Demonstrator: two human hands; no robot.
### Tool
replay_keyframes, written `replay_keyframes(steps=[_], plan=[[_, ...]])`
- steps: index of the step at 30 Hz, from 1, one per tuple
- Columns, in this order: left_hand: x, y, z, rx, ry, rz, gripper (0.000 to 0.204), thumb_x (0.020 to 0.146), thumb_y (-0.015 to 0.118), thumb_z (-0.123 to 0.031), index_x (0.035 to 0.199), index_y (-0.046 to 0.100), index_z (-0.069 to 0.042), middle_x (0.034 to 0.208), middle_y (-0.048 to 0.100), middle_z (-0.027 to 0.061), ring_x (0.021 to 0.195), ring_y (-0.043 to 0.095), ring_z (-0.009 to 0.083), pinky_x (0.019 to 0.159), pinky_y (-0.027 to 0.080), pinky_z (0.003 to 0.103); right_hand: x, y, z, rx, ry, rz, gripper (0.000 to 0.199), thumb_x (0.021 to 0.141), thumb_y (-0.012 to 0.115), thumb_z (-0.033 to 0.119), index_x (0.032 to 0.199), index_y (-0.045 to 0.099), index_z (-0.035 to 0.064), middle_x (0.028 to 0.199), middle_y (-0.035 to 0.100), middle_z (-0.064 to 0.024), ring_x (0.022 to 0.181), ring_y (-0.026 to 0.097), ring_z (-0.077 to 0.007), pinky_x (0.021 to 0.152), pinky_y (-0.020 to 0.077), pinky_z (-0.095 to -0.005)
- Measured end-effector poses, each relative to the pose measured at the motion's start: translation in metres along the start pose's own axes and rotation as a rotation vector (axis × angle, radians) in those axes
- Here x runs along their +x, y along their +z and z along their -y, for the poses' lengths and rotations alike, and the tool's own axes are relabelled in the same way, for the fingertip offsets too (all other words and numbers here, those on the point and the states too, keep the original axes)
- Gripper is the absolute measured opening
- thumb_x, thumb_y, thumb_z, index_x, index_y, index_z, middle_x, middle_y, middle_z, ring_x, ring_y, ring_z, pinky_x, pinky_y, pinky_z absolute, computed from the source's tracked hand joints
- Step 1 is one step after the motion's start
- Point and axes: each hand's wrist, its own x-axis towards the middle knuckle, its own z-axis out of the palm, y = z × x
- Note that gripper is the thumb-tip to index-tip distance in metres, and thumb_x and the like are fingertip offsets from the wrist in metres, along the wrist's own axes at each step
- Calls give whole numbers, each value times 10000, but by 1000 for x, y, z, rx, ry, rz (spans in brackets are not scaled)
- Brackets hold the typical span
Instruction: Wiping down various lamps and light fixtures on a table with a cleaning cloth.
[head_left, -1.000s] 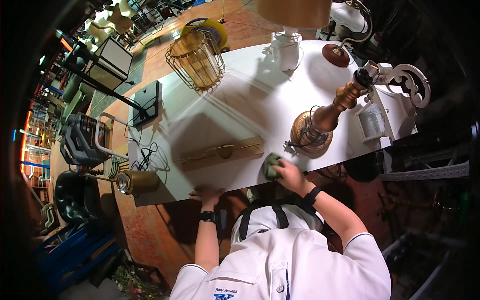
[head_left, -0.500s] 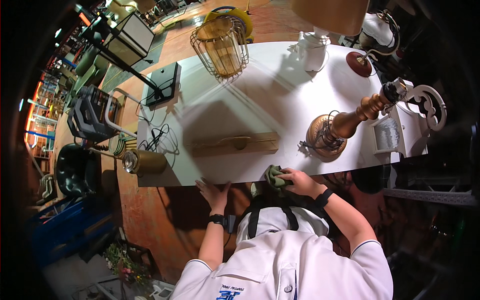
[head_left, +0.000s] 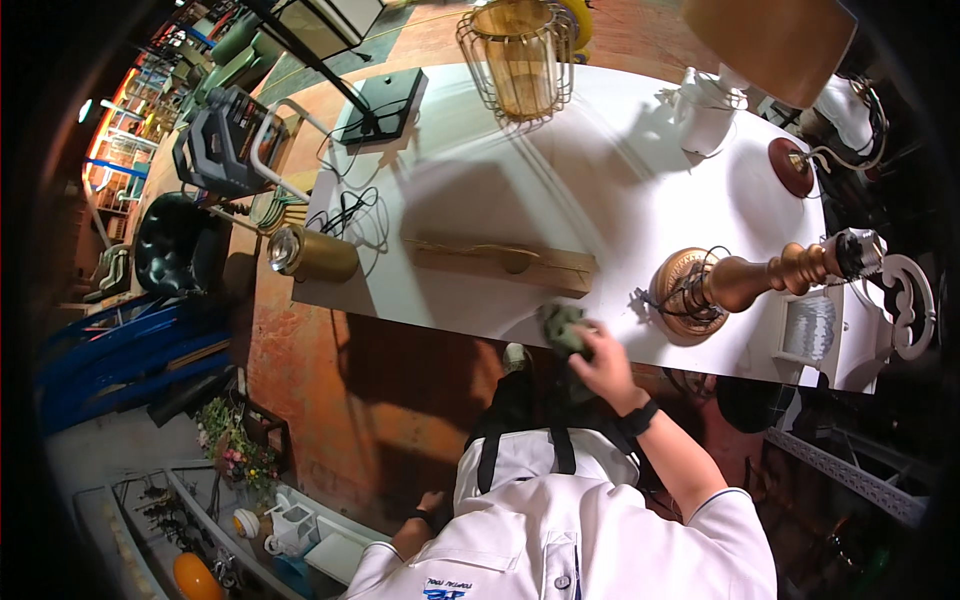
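My right hand (head_left: 605, 368) is closed on a crumpled dark green cloth (head_left: 560, 326) at the near edge of the white table (head_left: 470, 312). The cloth is a little blurred. Low beside my body, off the table, is my left hand (head_left: 432, 500); it is in shadow and its fingers are hard to make out. Beyond the cloth lies a long wooden block (head_left: 545, 272) with a thin cord along its top. A bronze-coloured turned lamp base (head_left: 740, 285) stands to the right of the cloth, its cord bunched around it.
A gold cylinder lamp (head_left: 320, 255) lies at the table's left end near a black cable (head_left: 350, 208). Farther back stand a wire-cage lamp (head_left: 515, 60), a white lamp base (head_left: 708, 115) and a black lamp foot (head_left: 385, 108). Flowers (head_left: 235, 445) and a blue stack (head_left: 140, 350) are at lower left.
My left hand has left the table's near edge and dropped down beside my body. My right hand still holds the cloth, at the near edge. The view has shifted, moving the table rightward.
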Motion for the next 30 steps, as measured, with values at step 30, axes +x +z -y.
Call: replay_keyframes(steps=[30], plan=[[112,-185,88,-1020,14,-163,267,867,478,-167,1063,556,-3,906,601,81,824,578,162,686,470,301,114,231,133,-66,41,-12,462,657,624,140,1103,571,28,1080,562,-203,966,558,-345,857,444,-377]])
